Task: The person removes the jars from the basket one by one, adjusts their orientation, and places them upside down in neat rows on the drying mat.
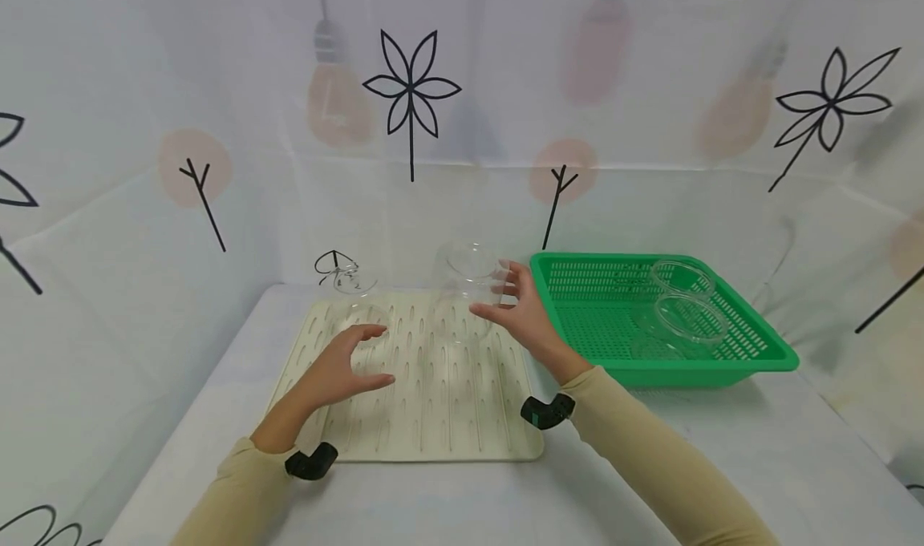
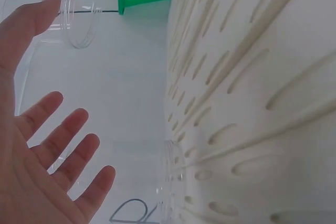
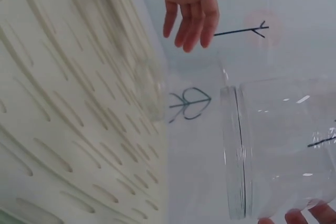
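My right hand [image 1: 530, 309] grips a clear jar [image 1: 472, 289] by its side, thumb in front and fingers behind. The jar hangs over the cream drying mat [image 1: 433, 442], its ringed rim [image 3: 236, 153] facing down toward the mat and apart from it in the right wrist view. On the mat's far left stands another clear jar [image 1: 354, 309], rim down. My left hand [image 1: 334, 374] hovers in front of that jar, fingers spread and thumb apart, with nothing held. In the left wrist view, the standing jar [image 2: 152, 182] lies beyond my fingertips.
To the right of the mat sits a green perforated basket [image 1: 693, 376]. Inside it, toward the right, are clear containers with round rims [image 1: 691, 317]. A patterned white cloth [image 1: 469, 201] hangs behind the white table [image 1: 433, 502].
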Available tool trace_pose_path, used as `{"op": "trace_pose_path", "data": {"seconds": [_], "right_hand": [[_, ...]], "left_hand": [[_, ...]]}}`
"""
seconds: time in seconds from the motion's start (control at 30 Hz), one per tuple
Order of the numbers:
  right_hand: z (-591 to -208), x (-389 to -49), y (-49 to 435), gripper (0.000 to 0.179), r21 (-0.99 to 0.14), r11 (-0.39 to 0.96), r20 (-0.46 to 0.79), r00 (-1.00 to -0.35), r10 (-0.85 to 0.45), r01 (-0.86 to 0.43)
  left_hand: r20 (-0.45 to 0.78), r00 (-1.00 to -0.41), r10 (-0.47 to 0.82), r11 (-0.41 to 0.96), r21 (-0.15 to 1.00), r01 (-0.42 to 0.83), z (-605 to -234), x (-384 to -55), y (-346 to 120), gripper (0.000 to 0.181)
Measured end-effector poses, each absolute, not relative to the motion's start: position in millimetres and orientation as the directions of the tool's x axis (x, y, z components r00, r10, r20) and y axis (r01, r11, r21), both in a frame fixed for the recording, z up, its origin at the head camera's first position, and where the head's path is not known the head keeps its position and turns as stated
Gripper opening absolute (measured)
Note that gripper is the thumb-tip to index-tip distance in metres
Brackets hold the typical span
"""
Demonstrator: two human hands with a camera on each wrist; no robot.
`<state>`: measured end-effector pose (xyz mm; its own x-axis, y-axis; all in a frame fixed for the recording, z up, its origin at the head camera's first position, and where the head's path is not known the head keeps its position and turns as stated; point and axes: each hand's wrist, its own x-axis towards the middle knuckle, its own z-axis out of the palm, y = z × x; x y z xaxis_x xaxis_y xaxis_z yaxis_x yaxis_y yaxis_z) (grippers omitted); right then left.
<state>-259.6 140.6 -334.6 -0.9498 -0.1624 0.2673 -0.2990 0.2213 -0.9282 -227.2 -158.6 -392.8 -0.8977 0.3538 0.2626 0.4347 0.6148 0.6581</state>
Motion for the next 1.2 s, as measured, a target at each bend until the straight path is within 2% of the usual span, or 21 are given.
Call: {"op": "trace_pose_path", "data": {"seconds": [0.43, 0.6, 0.77, 1.03, 1.2], "right_hand": [[-344, -269, 139, 0.085, -0.933, 0.252, 0.239, -0.965, -0.105, -0.258], [-352, -275, 134, 0.086, -0.94, 0.258, 0.21, -0.974, -0.084, -0.225], [-359, -281, 131, 0.087, -0.948, 0.246, 0.188, -0.98, -0.07, -0.199], [-374, -289, 129, 0.09, -0.956, 0.24, 0.162, -0.986, -0.045, -0.169], [-382, -293, 126, 0.089, -0.959, 0.241, 0.152, -0.988, -0.017, -0.151]], "left_hand": [[0.234, -0.922, 0.309, 0.667, 0.638, 0.385, -412, -219, -189, 0.072], [0.186, -0.94, 0.286, 0.704, 0.624, 0.338, -419, -213, -207, 0.072], [0.171, -0.936, 0.307, 0.745, 0.569, 0.348, -425, -207, -223, 0.071], [0.175, -0.933, 0.315, 0.834, 0.418, 0.36, -431, -195, -247, 0.077], [0.128, -0.948, 0.291, 0.861, 0.398, 0.318, -432, -187, -258, 0.082]]}}
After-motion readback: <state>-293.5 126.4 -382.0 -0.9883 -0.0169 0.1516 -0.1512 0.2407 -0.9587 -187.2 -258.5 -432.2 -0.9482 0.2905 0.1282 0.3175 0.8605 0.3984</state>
